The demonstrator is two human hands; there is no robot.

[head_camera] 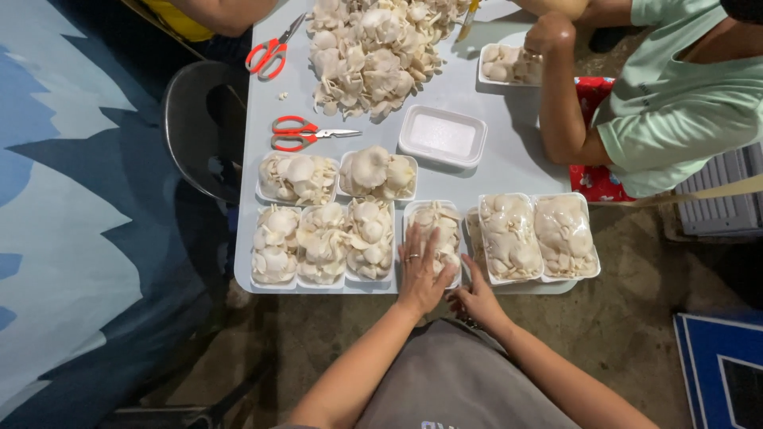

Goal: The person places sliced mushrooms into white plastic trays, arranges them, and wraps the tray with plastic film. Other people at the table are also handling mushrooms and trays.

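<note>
My left hand point(419, 274), with a ring on one finger, lies flat with fingers apart on a white tray of oyster mushrooms point(435, 226) at the near edge of the pale table point(509, 155). Just right of it, my right hand point(477, 298) touches the near rim of that tray at the table's edge, fingers curled. Two wrapped trays of mushrooms point(509, 236) point(565, 235) sit to the right. Several filled unwrapped trays point(322, 242) stand to the left.
A loose heap of mushrooms point(373, 48) lies at the far side, an empty white tray point(442, 135) near it. Two red-handled scissors point(298, 133) point(270, 54) lie at the left. A person in a green shirt point(675, 103) sits at the right, a hand at another tray point(509, 65). A dark chair point(191, 127) stands left.
</note>
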